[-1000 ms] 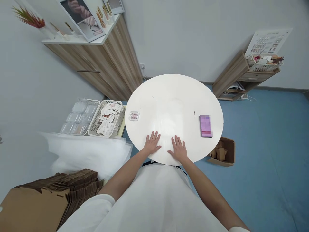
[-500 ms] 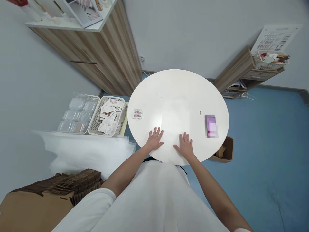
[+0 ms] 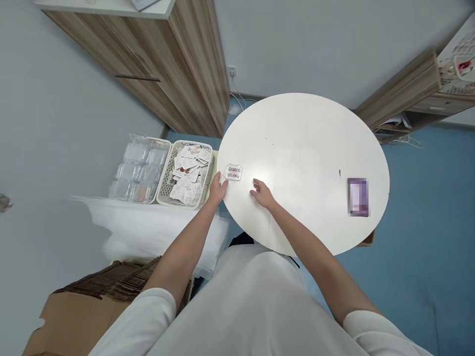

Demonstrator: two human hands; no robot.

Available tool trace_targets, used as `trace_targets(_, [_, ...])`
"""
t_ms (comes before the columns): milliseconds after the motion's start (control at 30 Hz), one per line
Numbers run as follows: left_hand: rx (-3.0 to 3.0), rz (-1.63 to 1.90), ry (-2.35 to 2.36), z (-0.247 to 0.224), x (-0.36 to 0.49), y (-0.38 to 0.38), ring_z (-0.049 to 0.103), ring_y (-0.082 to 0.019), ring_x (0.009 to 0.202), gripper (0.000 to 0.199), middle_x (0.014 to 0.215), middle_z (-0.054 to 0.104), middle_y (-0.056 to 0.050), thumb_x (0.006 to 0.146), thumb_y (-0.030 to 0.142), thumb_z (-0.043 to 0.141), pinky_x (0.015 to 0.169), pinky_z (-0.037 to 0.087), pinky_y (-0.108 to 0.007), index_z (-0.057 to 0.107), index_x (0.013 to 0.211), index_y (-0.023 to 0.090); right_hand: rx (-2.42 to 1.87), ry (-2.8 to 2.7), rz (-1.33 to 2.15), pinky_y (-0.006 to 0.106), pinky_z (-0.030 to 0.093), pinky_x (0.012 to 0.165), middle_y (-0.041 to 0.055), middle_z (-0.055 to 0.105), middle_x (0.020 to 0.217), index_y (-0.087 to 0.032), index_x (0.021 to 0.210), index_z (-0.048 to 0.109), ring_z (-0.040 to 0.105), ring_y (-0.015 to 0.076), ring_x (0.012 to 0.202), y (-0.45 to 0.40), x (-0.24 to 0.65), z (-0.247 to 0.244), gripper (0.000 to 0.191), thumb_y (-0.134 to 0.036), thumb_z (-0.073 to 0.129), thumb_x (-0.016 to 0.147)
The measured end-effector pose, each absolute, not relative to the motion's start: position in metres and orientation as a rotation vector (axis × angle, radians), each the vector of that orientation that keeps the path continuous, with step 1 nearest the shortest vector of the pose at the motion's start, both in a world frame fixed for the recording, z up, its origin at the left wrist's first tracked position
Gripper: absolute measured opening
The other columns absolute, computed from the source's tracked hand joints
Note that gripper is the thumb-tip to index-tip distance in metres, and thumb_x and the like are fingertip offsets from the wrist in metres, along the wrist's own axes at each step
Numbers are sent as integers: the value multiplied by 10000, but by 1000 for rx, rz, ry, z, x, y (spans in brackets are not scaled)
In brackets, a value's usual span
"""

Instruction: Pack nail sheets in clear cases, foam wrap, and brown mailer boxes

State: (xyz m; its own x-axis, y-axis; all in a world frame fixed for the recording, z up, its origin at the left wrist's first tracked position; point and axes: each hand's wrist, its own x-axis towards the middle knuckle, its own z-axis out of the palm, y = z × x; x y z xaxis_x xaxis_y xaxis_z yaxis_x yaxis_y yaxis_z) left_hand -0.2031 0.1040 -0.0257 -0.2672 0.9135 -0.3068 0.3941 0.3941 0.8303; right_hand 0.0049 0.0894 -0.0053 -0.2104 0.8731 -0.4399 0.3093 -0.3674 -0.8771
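Note:
A small clear plastic case (image 3: 233, 172) with rows of pink and dark round pieces lies near the left edge of the white oval table (image 3: 304, 133). My left hand (image 3: 217, 189) is at the table's left rim, thumb and fingers apart, just beside the case. To the right of the case, my right hand (image 3: 262, 193) hovers over or rests on the tabletop with its fingers part bent and apart, holding nothing. A purple, pixelated flat item (image 3: 358, 197) lies at the table's right side.
Left of the table stand a white basket (image 3: 163, 190) of printed cards and another with clear plastic boxes (image 3: 137, 168). White sheeting (image 3: 156, 222) and folded cardboard (image 3: 89, 311) lie nearer me. A wood-grain cabinet (image 3: 189, 74) stands behind; a shelf unit (image 3: 408, 89) is at right.
Both hands have lifted from lying flat on the table and moved left, toward the clear case. The view has shifted left.

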Motion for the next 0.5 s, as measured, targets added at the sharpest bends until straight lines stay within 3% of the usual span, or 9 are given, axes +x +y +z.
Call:
trace_targets(167, [1013,846,1745,-27,-200,114,359,-214,1244,556,1364,367,-122,800,309,497,1031,293,-342,359,1307,126,-1476,-1064,1795,381,342,999,58,307,1403,-226,1317,318,349,218,1252,113,-26,-12,696,-161,543,662])
trace_targets(333, [973,870,1698,-33,-191,112,370,-217,1236,430,1326,431,-78,783,276,503,1046,262,-349,499,1198,166,-1398,-990,1842,355,379,969,41,323,1394,-231,1306,330,366,204,1241,116,-37,-18,735,-69,484,606])
trace_targets(500, [875,957,1605,-36,-175,106,420,-189,1201,465,1315,445,-58,797,277,455,1012,325,-324,427,1253,193,-1442,-991,1768,357,363,985,48,395,1348,-213,1270,392,416,196,1200,105,-19,-14,692,-54,463,600])
